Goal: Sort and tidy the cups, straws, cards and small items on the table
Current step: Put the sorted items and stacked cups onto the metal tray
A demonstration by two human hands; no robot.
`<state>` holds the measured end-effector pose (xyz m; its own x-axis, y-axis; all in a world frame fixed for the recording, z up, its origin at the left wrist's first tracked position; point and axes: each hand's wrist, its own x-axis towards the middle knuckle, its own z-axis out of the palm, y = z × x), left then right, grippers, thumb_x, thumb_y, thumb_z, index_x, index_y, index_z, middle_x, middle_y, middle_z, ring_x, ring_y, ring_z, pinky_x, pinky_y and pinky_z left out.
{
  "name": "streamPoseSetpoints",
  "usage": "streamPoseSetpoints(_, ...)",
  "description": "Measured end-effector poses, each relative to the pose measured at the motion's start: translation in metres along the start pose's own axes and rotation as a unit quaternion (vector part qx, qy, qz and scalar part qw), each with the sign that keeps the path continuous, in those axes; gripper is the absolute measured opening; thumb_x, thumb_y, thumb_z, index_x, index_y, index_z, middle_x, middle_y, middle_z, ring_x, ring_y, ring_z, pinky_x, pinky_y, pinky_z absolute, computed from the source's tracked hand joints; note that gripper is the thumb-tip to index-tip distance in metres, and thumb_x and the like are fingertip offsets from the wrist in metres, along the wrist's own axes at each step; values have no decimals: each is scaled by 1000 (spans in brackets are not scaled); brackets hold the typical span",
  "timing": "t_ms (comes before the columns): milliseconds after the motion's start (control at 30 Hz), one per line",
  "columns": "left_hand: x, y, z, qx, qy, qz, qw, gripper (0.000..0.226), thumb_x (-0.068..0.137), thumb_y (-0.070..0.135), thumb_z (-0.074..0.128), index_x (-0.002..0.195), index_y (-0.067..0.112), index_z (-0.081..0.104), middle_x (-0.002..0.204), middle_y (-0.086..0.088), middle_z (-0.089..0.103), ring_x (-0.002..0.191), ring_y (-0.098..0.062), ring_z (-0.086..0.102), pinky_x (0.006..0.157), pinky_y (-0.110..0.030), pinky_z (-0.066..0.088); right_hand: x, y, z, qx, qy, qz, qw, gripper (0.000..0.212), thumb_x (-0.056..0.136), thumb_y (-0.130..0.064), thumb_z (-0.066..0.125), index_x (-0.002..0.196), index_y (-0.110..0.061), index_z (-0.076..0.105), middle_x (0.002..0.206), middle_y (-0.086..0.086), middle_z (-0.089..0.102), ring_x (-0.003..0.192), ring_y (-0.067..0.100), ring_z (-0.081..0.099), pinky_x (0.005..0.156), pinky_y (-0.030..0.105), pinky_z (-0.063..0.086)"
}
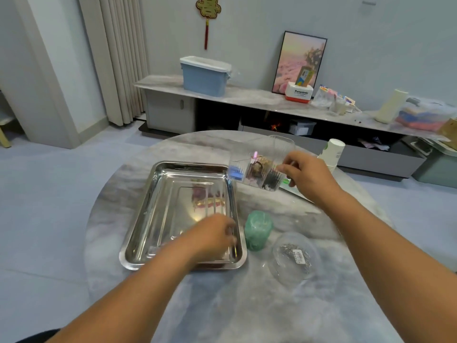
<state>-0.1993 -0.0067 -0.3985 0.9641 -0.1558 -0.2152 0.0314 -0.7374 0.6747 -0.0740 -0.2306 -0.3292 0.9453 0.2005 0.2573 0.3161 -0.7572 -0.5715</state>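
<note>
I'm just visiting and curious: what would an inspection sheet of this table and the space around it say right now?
Surface: round marble-look table.
Job's things: steel tray left of centre; clear compartment box with small items, held tilted just past the tray's far right corner; green roll beside the tray; clear bowl with small metal pieces; stack of paper cups at the far right edge; clear cup behind the box.
Clutter: nothing seen.
Grippers: left hand at the tray's near right rim, grip blurred; right hand holds the compartment box.
Cables: nothing seen.
Surroundings: low cabinet with blue bin, framed picture, assorted boxes; curtain.
</note>
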Motion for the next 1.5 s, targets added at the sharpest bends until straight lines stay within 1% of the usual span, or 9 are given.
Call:
streamPoseSetpoints(100,18,-11,-49,-108,154,-82,979,60,97,10,61,151,22,38,135,-2,57,94,-19,62,84,-39,56,23,-21,13,-4,-55,-29,998,19,95,-27,70,82,-16,62,70,4,65,59,16,67,61,35,52)
streamPoseSetpoints(167,31,-29,-75,-203,241,-91,945,99,83,9,80,158,30,19,149,-4,45,122,-27,56,100,-46,51,39,-32,22,4,-97,-43,994,19,94,-25,72,80,-17,63,70,8,67,65,23,70,64,39,56)
streamPoseSetpoints(400,63,-71,-77,-369,147,-76,915,137,64,16,93,157,48,-3,169,-7,8,149,-35,25,117,-61,26,80,-50,54,26,-245,-78,966,10,95,-15,70,94,-6,67,86,13,68,76,25,74,70,29,62)
streamPoseSetpoints(500,72,-83,-71,-379,126,-83,913,137,55,18,93,157,46,6,165,-4,22,147,-32,31,112,-54,37,97,-50,72,27,-280,-80,956,7,96,-10,68,98,-3,66,84,12,66,73,19,72,73,32,62)
streamPoseSetpoints(633,83,-77,-45,-317,241,-105,911,120,60,22,96,154,33,23,151,-1,42,136,-27,43,103,-40,43,114,-42,90,40,-267,-66,961,7,98,-6,63,95,-11,65,83,8,66,74,17,70,81,38,63)
streamPoseSetpoints(900,108,-49,2,-249,338,-142,896,111,72,35,90,156,25,18,156,-3,31,143,-29,35,113,-52,38,127,-30,116,43,-210,-31,976,23,102,-4,51,90,-22,59,91,12,66,93,33,71,81,42,61)
streamPoseSetpoints(1133,116,-38,23,-200,350,-115,908,100,83,45,79,158,30,15,159,2,33,143,-24,35,112,-46,36,127,-17,112,49,-195,-41,979,23,103,-7,48,117,-19,63,104,10,65,91,22,67,79,35,57)
streamPoseSetpoints(1300,116,-47,22,-217,329,-102,913,105,79,47,82,159,33,14,161,5,33,145,-21,34,116,-47,34,126,36,91,-79,-110,4,991,54,96,-6,53,145,-29,49,133,7,62,121,28,58,102,40,46)
streamPoseSetpoints(1500,111,-45,15,-322,292,-66,898,116,68,80,70,156,46,3,166,11,16,151,-17,21,120,-46,26,113,112,57,-271,-240,169,917,105,78,-32,77,161,-30,12,152,16,45,131,37,49,109,46,43)
